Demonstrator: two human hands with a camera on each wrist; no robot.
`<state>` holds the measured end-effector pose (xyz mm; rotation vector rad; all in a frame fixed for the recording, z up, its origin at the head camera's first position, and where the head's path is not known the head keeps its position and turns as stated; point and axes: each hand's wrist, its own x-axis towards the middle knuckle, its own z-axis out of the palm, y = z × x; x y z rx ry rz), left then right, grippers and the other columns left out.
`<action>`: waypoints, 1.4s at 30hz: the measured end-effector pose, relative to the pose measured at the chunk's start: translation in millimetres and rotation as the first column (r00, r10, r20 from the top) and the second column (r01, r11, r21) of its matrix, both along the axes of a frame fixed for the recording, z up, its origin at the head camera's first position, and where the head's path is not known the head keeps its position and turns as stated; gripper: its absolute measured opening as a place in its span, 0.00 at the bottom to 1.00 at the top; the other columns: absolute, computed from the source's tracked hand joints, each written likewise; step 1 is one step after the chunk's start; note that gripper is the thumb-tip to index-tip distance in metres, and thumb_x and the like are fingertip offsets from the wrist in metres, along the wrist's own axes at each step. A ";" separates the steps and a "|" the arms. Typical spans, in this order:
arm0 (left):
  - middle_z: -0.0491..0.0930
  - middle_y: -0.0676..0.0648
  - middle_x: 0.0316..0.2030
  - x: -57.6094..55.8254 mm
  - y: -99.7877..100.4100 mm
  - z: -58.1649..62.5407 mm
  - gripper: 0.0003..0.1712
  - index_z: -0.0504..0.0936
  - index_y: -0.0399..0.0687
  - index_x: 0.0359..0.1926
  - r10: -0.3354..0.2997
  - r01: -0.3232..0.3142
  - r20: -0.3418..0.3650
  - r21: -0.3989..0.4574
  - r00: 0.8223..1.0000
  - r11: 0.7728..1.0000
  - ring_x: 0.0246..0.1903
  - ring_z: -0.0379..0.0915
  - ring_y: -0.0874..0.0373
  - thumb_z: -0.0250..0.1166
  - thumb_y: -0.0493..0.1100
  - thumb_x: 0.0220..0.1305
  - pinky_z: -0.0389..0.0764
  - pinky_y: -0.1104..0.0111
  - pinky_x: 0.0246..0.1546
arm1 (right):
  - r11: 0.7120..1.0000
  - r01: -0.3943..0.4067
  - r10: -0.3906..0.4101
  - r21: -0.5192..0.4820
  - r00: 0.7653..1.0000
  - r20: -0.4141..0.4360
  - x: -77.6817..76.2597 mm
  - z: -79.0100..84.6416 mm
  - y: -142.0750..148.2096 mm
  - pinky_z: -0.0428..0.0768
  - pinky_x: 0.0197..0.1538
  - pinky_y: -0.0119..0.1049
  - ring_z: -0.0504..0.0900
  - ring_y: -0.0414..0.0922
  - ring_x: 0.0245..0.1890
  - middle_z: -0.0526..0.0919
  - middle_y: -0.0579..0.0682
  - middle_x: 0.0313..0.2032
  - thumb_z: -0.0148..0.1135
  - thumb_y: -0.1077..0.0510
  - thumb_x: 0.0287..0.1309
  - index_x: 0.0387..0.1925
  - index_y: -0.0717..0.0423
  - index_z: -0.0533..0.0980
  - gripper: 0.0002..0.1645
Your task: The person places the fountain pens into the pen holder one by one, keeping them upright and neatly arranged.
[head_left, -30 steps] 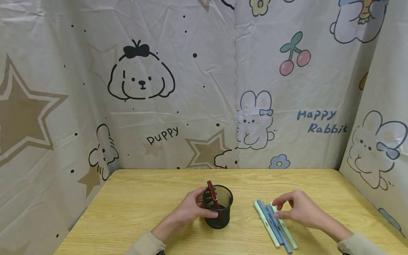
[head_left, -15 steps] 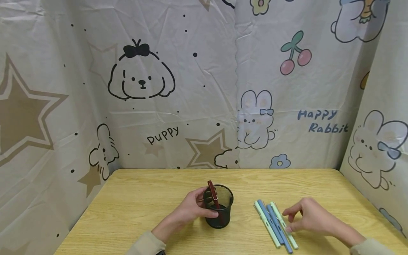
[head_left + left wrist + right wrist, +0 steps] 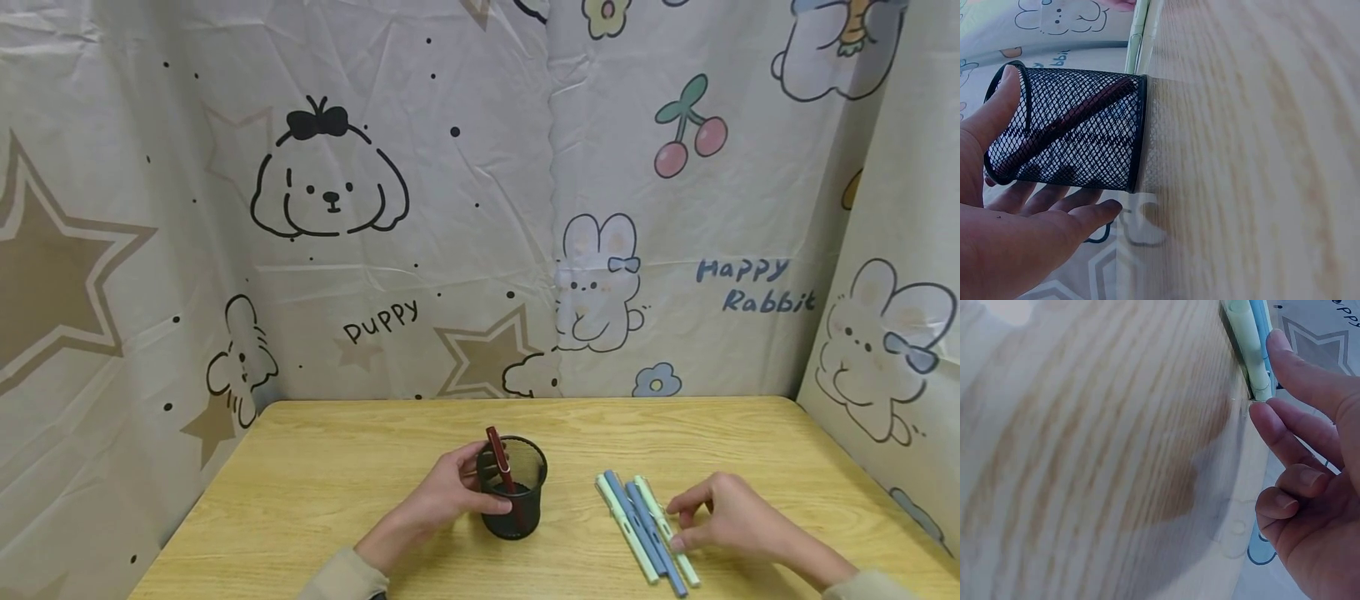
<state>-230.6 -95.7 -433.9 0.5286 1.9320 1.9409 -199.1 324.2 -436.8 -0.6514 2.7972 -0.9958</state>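
Left hand: fingers clamped on mesh cup
Contents: tilted red pen
Right hand: fingers apart by rightmost green pen; contact unclear

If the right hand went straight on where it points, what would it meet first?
Probably the light green pen closest to the right hand. Its thumb overlaps the pen in the head view, but I can't tell whether they touch.
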 end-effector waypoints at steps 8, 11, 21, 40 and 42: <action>0.77 0.33 0.65 0.1 -0.3 -1.0 0.51 0.63 0.33 0.78 -0.001 0.001 -0.001 -0.001 1.000 1.000 0.63 0.77 0.42 0.78 0.26 0.56 0.77 0.56 0.65 | 1.000 0.022 -0.022 -0.018 1.000 0.006 2.5 -3.9 1.2 0.71 0.30 0.31 0.73 0.35 0.29 0.83 0.34 0.25 0.86 0.46 0.45 0.41 0.53 0.91 0.23; 0.77 0.33 0.65 -0.2 -0.4 -1.5 0.51 0.63 0.32 0.78 -0.004 0.004 0.001 0.003 1.000 1.000 0.63 0.77 0.42 0.78 0.26 0.56 0.77 0.56 0.64 | 0.999 0.020 -0.020 -0.037 1.000 0.009 2.3 -5.3 0.5 0.71 0.29 0.30 0.73 0.34 0.27 0.84 0.35 0.25 0.86 0.46 0.46 0.42 0.54 0.91 0.23; 0.77 0.33 0.65 0.5 -0.2 -1.2 0.52 0.61 0.32 0.78 -0.001 0.001 0.002 0.002 1.000 1.000 0.63 0.77 0.42 0.78 0.26 0.56 0.77 0.56 0.64 | 0.997 0.042 -0.040 -0.059 0.999 0.027 2.4 -5.3 -3.1 0.70 0.28 0.31 0.72 0.35 0.26 0.85 0.36 0.26 0.85 0.47 0.48 0.41 0.53 0.90 0.20; 0.78 0.35 0.64 0.4 -0.3 -1.0 0.52 0.62 0.32 0.78 -0.004 0.004 0.002 0.008 1.000 1.000 0.63 0.77 0.41 0.78 0.26 0.57 0.78 0.56 0.63 | 0.998 0.038 -0.036 -0.043 0.999 0.032 1.4 -4.2 -4.6 0.73 0.31 0.31 0.75 0.35 0.29 0.84 0.36 0.25 0.86 0.48 0.48 0.40 0.53 0.91 0.19; 0.78 0.35 0.64 0.2 -0.2 -0.7 0.52 0.61 0.32 0.78 -0.005 0.005 0.000 0.007 1.000 1.000 0.62 0.77 0.41 0.78 0.26 0.57 0.78 0.56 0.63 | 0.999 0.037 -0.036 -0.036 0.999 0.027 1.1 -4.8 -2.6 0.74 0.31 0.31 0.76 0.34 0.29 0.85 0.36 0.26 0.86 0.48 0.48 0.40 0.53 0.91 0.19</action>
